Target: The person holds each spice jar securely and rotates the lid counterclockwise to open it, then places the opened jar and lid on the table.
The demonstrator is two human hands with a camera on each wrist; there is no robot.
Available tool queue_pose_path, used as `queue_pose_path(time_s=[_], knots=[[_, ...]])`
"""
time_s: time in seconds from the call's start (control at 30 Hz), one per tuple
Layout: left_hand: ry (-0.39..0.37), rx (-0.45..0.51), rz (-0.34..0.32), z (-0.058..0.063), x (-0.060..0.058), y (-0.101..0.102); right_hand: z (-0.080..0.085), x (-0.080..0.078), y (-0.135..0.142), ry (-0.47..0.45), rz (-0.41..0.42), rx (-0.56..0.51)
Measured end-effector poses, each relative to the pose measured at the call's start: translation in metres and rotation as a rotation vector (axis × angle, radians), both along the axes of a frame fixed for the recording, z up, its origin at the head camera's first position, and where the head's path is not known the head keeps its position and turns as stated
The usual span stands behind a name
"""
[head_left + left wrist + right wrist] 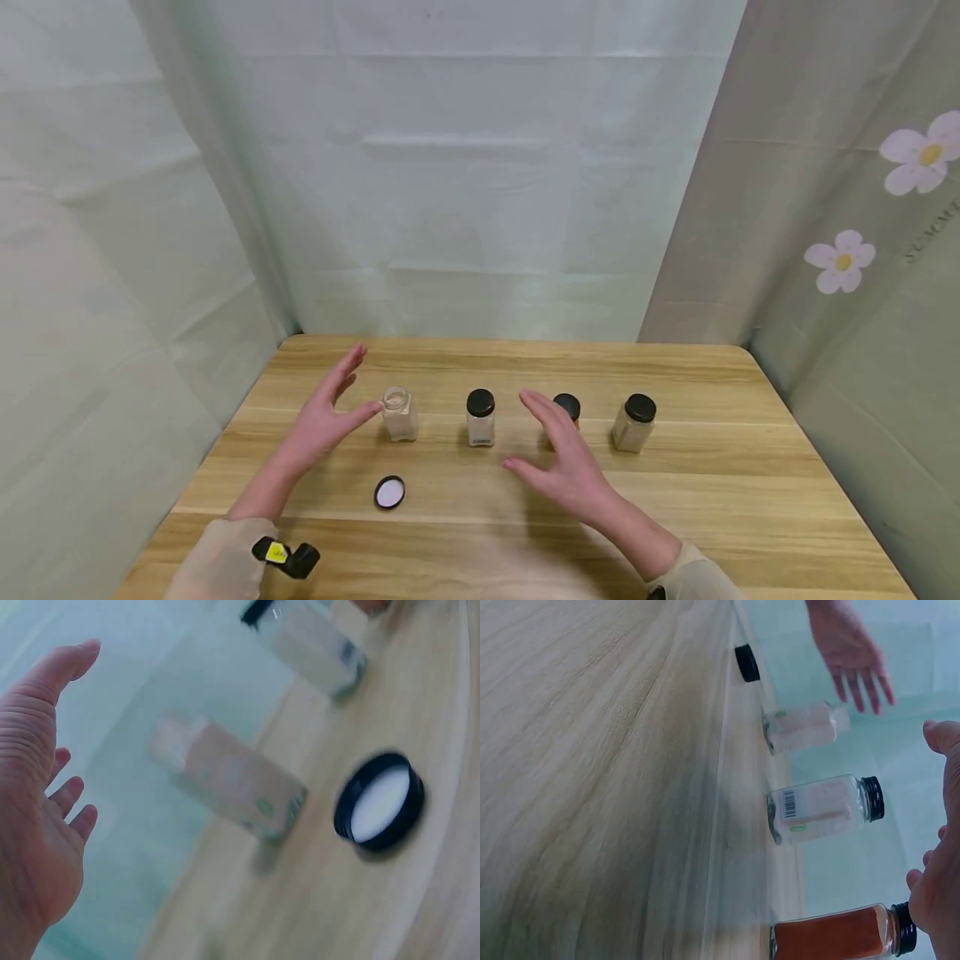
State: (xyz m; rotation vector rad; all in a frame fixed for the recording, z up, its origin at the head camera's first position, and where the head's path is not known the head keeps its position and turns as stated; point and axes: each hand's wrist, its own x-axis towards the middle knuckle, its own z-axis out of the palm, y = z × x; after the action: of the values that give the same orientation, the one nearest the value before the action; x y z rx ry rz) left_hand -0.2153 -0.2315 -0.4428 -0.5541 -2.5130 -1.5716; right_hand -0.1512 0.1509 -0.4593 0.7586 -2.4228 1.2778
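An uncapped glass jar (400, 421) of pale powder stands at the left of a row. My left hand (326, 421) is spread beside it, fingers extended, thumb tip close to the jar's mouth in the head view. In front of this jar lies a black lid (389, 492), white inside facing up. My right hand (566, 467) hovers with fingers parted and holds nothing. Behind it, partly hidden, stands a black-capped jar of orange-red powder (832, 934). Another black-capped jar (481, 418) with a barcode label stands between the hands.
Farthest right in the row is a capped jar (633, 423) of pale beige contents. All stand on a wood-grain table (675, 517). Pale cloth curtains (480, 183) enclose its back and sides, the right one printed with white flowers (841, 262).
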Motion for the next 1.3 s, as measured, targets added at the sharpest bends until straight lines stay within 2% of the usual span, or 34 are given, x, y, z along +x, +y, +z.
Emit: queue_pose_path(time_s=[0.13,0.27,0.4,0.5,0.63,0.73,0.93,1.3], knots=[[0.008,-0.016,-0.025,0.018,0.012,0.013,0.002,0.0,-0.003,-0.053,0.008,-0.025],[0.002,-0.033,-0.081,0.023,0.023,0.034,0.004,-0.002,-0.007,-0.098,0.011,-0.068],[0.015,-0.054,-0.145,0.015,0.026,0.058,0.006,-0.004,-0.012,-0.173,-0.001,-0.134],[-0.01,-0.058,-0.177,0.006,0.027,0.073,0.006,-0.008,-0.015,-0.217,-0.003,-0.188],[-0.066,-0.036,-0.199,-0.004,0.025,0.088,0.005,-0.015,-0.019,-0.223,0.01,-0.226],[-0.071,-0.005,-0.213,-0.014,0.02,0.097,0.006,-0.019,-0.022,-0.218,0.024,-0.245],[-0.1,-0.006,-0.204,-0.031,0.01,0.11,0.005,-0.028,-0.032,-0.227,0.064,-0.272],[-0.171,-0.003,-0.181,-0.047,-0.006,0.123,0.001,-0.042,-0.046,-0.298,0.011,-0.245]])
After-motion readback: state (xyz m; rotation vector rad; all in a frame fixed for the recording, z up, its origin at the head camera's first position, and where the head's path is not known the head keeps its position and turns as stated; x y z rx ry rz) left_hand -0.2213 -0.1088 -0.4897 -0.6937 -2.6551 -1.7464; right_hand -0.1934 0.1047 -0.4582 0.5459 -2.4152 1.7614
